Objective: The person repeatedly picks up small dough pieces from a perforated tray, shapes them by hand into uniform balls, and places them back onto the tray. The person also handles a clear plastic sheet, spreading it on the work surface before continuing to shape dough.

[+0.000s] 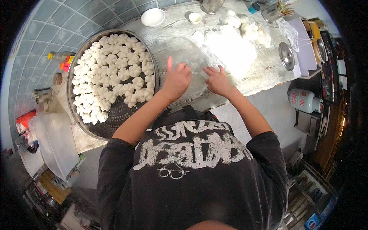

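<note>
Over the pale wood-patterned worktop, my left hand (177, 81) has its thumb raised and its other fingers curled down at the near-left side of a clear plastic bag (198, 64). It is slightly blurred, and whether it pinches the film cannot be told. On the bag's right side lies my right hand (219, 82), fingers spread and nothing visible gripped. Beyond it is a glaring white, overexposed pile (230, 47), apparently plastic. Left of my left hand sits a large round metal steamer tray (115, 126), perforated at the bottom and mostly covered with white pleated buns (115, 66).
At the back are a white bowl (153, 17), a small cup (195, 18) and bagged white pieces (253, 31). A metal lid (286, 56) lies right. Bottles (61, 57) and a plastic bin (54, 141) stand left. A gas cylinder (304, 100) is at far right.
</note>
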`<state>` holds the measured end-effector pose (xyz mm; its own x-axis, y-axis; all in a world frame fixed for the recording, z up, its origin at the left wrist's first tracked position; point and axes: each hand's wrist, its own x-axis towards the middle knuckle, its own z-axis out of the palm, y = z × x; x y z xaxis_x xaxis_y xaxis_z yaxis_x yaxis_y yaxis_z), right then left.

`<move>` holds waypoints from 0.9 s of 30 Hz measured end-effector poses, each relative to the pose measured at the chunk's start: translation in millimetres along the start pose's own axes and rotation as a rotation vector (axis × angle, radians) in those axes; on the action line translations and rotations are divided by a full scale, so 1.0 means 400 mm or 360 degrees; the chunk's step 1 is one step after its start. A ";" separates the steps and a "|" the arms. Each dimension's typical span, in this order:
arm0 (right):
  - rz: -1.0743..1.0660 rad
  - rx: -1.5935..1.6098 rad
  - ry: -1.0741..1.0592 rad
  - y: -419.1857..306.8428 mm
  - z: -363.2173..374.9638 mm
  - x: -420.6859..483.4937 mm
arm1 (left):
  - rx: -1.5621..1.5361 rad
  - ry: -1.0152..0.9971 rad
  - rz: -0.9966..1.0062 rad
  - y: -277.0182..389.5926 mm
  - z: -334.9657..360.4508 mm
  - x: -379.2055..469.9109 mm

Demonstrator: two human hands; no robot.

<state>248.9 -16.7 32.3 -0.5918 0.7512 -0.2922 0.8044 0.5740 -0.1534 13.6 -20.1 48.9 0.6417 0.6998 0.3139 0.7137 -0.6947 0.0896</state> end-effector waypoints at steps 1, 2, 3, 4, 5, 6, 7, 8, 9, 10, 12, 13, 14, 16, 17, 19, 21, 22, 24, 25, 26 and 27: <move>-0.0012 -0.0014 -0.0001 0.008 0.008 0.006 | 0.0044 -0.0104 -0.0069 0.005 0.019 -0.001; -0.0056 -0.0006 0.0034 0.014 0.016 0.011 | 0.0084 -0.0153 -0.0129 0.009 0.038 -0.005; -0.0015 -0.0045 -0.0100 0.021 0.021 0.016 | 0.0099 -0.0225 -0.0190 0.010 0.058 -0.007; -0.0009 -0.0062 -0.0195 0.026 0.024 0.018 | 0.0133 -0.0270 -0.0249 0.008 0.078 -0.009; -0.0022 -0.0095 -0.0269 0.031 0.023 0.020 | 0.0149 -0.0340 -0.0319 0.000 0.095 -0.011; -0.0072 0.0119 -0.0184 0.037 0.018 0.019 | 0.0200 -0.0460 -0.0413 -0.011 0.106 -0.016; -0.0136 0.0324 -0.0083 0.043 0.008 0.013 | 0.0103 -0.0403 -0.0398 -0.016 0.114 -0.019; -0.0156 0.0491 -0.0090 0.049 -0.003 0.008 | 0.0036 -0.0392 -0.0395 -0.020 0.120 -0.018; -0.0102 0.1213 -0.0104 0.062 -0.020 0.000 | -0.0041 -0.0363 -0.0380 -0.023 0.119 -0.017; 0.0002 0.1926 -0.0256 0.080 -0.041 -0.009 | -0.0037 -0.0396 -0.0408 -0.024 0.113 -0.016; 0.0243 0.2239 -0.0027 0.110 -0.077 -0.012 | -0.0061 -0.0403 -0.0424 -0.024 0.088 -0.009; 0.0379 0.2485 0.0082 0.125 -0.095 -0.021 | -0.0163 -0.0158 -0.0366 -0.023 0.068 -0.008; 0.0479 0.2369 0.0182 0.132 -0.104 -0.022 | -0.0266 0.0102 -0.0297 -0.021 0.046 -0.007; 0.0547 0.2007 0.0256 0.130 -0.107 -0.026 | -0.0414 0.0427 -0.0220 -0.019 -0.002 -0.015; 0.0593 0.1862 0.0263 0.123 -0.102 -0.027 | -0.0466 0.0486 -0.0215 -0.016 -0.029 -0.030; 0.0530 0.1504 0.0447 0.094 -0.084 -0.033 | -0.0569 0.0607 -0.0346 -0.023 -0.079 -0.083; 0.0496 0.1189 0.0672 0.064 -0.076 -0.037 | -0.0663 0.0731 -0.0620 -0.048 -0.119 -0.164; 0.0491 0.1067 0.0800 0.048 -0.079 -0.038 | -0.0721 0.0749 -0.0849 -0.056 -0.138 -0.219; 0.0676 0.1048 0.0948 0.015 -0.103 -0.040 | -0.0701 0.0768 -0.1225 -0.084 -0.167 -0.340; 0.0722 0.0851 0.1004 -0.004 -0.123 -0.042 | -0.0638 0.0777 -0.1371 -0.100 -0.173 -0.396; 0.0709 0.0757 0.1061 -0.028 -0.144 -0.042 | -0.0767 0.0735 -0.1589 -0.107 -0.172 -0.446; 0.0755 0.0704 0.1095 -0.056 -0.165 -0.039 | -0.0913 0.0712 -0.1795 -0.114 -0.165 -0.489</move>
<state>236.7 -19.8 102.8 0.0149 0.9830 0.1831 0.8324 0.0893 -0.5470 -163.1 -136.2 45.7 -0.4398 0.8948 0.0767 0.5001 0.1730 0.8485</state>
